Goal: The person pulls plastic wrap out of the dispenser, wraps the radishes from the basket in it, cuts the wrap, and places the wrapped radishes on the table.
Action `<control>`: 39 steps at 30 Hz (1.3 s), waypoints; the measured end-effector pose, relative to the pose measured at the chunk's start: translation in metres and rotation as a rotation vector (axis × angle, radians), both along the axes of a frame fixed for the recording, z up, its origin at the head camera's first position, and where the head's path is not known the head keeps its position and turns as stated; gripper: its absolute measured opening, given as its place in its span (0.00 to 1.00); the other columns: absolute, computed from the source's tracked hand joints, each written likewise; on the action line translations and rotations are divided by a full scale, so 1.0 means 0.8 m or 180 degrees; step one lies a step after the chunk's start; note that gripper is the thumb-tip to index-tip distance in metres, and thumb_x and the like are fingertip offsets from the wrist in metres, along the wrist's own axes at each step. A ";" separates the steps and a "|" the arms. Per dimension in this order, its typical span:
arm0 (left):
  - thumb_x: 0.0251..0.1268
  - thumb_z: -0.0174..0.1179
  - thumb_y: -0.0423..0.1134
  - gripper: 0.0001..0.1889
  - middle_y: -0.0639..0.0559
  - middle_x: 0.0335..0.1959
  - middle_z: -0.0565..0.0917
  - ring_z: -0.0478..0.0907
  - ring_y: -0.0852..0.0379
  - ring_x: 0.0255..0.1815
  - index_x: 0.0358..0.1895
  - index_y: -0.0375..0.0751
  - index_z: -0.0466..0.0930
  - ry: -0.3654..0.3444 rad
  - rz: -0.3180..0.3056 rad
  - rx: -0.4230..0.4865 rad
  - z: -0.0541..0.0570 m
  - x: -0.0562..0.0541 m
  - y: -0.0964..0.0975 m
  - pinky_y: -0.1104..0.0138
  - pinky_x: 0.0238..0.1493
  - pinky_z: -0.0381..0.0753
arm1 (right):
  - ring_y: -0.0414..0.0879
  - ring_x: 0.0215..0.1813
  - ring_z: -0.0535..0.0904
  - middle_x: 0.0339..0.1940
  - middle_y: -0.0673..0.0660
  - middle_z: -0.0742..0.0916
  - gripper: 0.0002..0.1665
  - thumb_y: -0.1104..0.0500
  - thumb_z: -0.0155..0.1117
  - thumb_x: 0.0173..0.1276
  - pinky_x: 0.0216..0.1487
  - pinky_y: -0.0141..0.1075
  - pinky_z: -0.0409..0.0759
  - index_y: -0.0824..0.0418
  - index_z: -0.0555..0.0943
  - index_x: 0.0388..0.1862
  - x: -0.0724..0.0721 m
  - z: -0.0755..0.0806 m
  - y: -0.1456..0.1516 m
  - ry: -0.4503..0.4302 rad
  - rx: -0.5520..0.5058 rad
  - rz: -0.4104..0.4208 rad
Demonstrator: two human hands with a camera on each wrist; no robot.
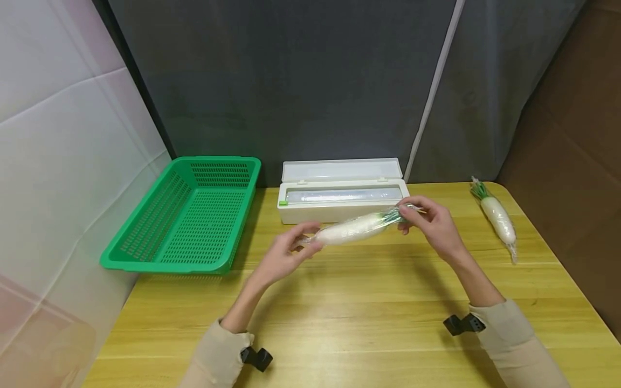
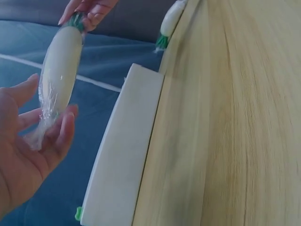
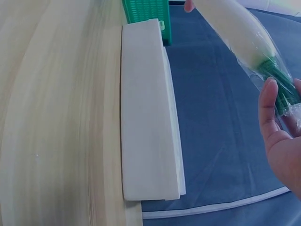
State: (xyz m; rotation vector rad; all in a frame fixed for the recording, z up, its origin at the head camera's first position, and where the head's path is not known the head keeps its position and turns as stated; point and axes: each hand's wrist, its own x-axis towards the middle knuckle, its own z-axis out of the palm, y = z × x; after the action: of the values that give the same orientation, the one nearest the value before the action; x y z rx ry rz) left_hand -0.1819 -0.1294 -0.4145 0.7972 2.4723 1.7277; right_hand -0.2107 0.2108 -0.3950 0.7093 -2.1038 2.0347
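Observation:
A white radish (image 1: 353, 229) in clear plastic wrap is held up over the table, between both hands. My right hand (image 1: 433, 223) pinches its green leafy end through the film. At the other end, my left hand (image 1: 287, 252) curls its fingers round the tapered tip. Loose, twisted film (image 2: 43, 129) hangs from that tip into the left palm in the left wrist view. Wrinkled film also covers the green stalks (image 3: 281, 87) at the right fingers. Just behind the radish stands a white cling film dispenser (image 1: 339, 214) with its lid raised and a roll inside.
On the left sits a green perforated basket (image 1: 223, 267) with nothing in it. A second wrapped white radish (image 1: 498, 220) lies near the table's right edge. Dark cloth (image 1: 291, 81) hangs behind the wooden table (image 1: 349, 318), with a brown panel (image 1: 572, 161) at the right.

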 end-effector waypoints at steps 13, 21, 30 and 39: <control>0.67 0.69 0.42 0.27 0.44 0.54 0.84 0.78 0.56 0.41 0.66 0.35 0.76 0.0497 -0.0168 -0.0793 0.002 0.001 0.033 0.66 0.40 0.81 | 0.44 0.29 0.84 0.34 0.56 0.86 0.11 0.67 0.60 0.75 0.34 0.32 0.84 0.75 0.79 0.51 0.005 0.009 -0.012 0.0090 0.0188 0.0031; 0.67 0.68 0.41 0.26 0.44 0.57 0.83 0.78 0.56 0.44 0.66 0.36 0.77 0.0422 -0.0260 -0.0830 -0.002 0.001 0.044 0.65 0.44 0.80 | 0.45 0.31 0.81 0.33 0.55 0.86 0.17 0.65 0.61 0.76 0.35 0.32 0.81 0.70 0.79 0.60 0.002 0.012 -0.017 0.0177 0.0369 -0.0086; 0.69 0.66 0.39 0.23 0.45 0.49 0.84 0.76 0.56 0.38 0.63 0.34 0.76 0.0365 -0.0016 -0.0691 -0.002 0.007 0.053 0.67 0.36 0.79 | 0.42 0.38 0.83 0.51 0.54 0.85 0.32 0.70 0.61 0.74 0.41 0.31 0.83 0.66 0.66 0.74 0.000 0.017 -0.025 0.0203 -0.0124 0.0117; 0.69 0.65 0.36 0.22 0.41 0.50 0.83 0.79 0.53 0.41 0.63 0.30 0.75 0.0290 0.0179 -0.0146 -0.001 0.007 0.069 0.62 0.39 0.84 | 0.41 0.40 0.84 0.55 0.53 0.82 0.36 0.75 0.59 0.71 0.38 0.31 0.83 0.76 0.58 0.75 0.001 0.008 -0.041 0.0158 -0.0275 0.0376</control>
State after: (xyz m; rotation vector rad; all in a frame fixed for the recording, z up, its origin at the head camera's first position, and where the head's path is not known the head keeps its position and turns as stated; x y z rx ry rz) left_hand -0.1764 -0.0740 -0.4154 0.8282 2.6077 1.6815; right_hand -0.2102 0.1778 -0.3883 0.8797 -1.9780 2.1295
